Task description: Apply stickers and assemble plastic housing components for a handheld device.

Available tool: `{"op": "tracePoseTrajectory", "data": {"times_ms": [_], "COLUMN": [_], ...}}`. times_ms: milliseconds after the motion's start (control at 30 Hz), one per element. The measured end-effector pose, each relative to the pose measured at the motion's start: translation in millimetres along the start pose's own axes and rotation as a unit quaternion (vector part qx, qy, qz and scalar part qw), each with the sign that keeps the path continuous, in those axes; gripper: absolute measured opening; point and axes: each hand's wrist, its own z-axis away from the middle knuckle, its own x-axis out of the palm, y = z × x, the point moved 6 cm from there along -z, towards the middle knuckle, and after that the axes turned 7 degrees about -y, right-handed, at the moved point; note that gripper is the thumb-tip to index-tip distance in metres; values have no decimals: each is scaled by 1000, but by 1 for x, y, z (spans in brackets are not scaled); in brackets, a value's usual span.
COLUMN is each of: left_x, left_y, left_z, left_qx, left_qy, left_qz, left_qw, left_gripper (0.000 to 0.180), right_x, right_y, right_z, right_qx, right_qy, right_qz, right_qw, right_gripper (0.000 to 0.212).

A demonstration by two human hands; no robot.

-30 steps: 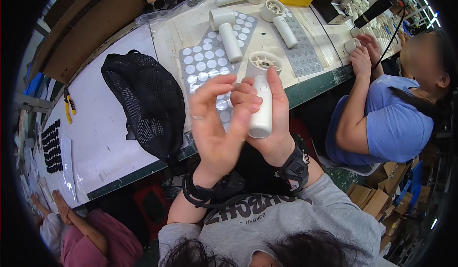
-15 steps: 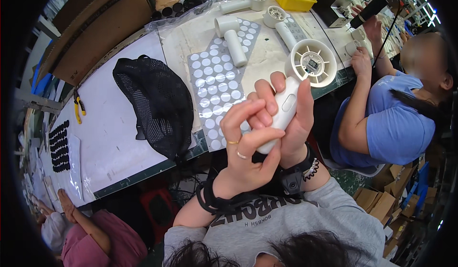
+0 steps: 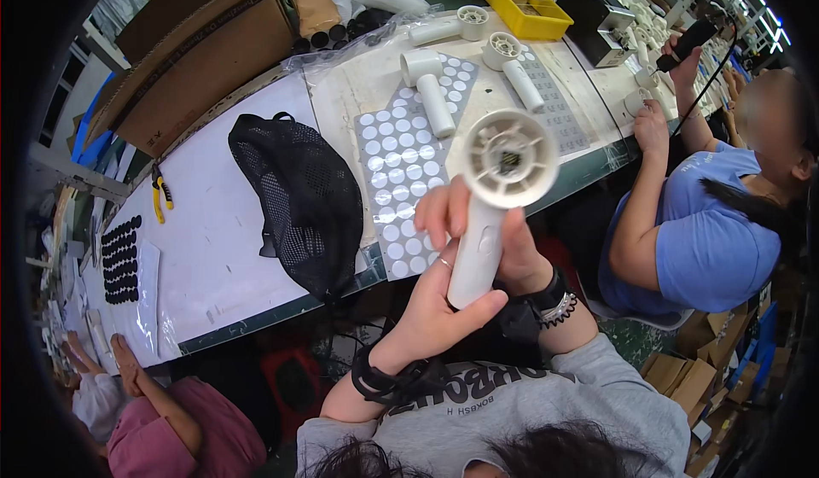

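Note:
A white handheld fan body (image 3: 478, 256) with a round, spoked head stands nearly upright in front of me. A small circuit piece shows, blurred, at the centre of the head. My left hand (image 3: 422, 311) is closed round the lower handle, its thumb across the bottom end. On the other side my right hand (image 3: 522, 260) grips the handle just below the head; most of its fingers are hidden behind it. Beyond my hands lies a grey sheet of round white stickers (image 3: 397, 166), with another white fan body (image 3: 433, 94) resting on its far part.
A black mesh bag (image 3: 299, 196) lies left of the stickers, with yellow-handled pliers (image 3: 160, 195) and rows of black pieces (image 3: 120, 260) farther left. More fan bodies (image 3: 516, 72), a yellow bin (image 3: 531, 19) and a cardboard box (image 3: 200, 60) stand behind. A co-worker (image 3: 682, 213) sits at right.
The fan body has moved left and nearer to me and turned more upright, its head facing up at me. My left hand has shifted to the handle's lower end.

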Motion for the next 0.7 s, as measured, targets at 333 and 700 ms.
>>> {"op": "tracePoseTrajectory", "data": {"times_ms": [333, 700], "left_x": [-19, -19], "left_y": [-5, -8], "left_z": [-12, -16], "left_qx": [93, 77], "left_qy": [96, 88], "left_qz": [-127, -91], "left_qw": [983, 989], "left_gripper": [47, 47], "right_x": [2, -3], "right_y": [9, 2], "right_z": [21, 21], "right_qx": [120, 67], "right_qy": [36, 133], "right_qz": [64, 108], "right_qw": [990, 983], "right_gripper": [51, 44]}}
